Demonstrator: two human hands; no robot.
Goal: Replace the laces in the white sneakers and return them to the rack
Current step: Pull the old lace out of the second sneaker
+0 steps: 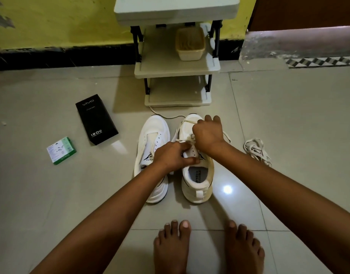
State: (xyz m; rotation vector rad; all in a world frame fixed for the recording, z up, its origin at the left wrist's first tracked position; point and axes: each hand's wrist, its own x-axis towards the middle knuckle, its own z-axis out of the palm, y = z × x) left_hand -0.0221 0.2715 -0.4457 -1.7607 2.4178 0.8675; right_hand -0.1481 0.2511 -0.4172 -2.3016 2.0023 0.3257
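Two white sneakers stand side by side on the tiled floor, toes toward the rack [176,68]. The left sneaker [152,135] has no lace in its eyelets. Both hands work over the right sneaker [197,175]. My left hand [170,155] grips the tongue and eyelet edge of the right sneaker. My right hand [207,133] pinches a cream lace [166,116] above the shoe's front eyelets; the lace trails off past the toe toward the rack. A loose bundle of laces [256,150] lies on the floor to the right.
The white rack has a cream basket [190,43] on its middle shelf. A black box [96,118] and a small green-and-white box [61,150] lie on the floor at left. My bare feet [207,248] are at the bottom.
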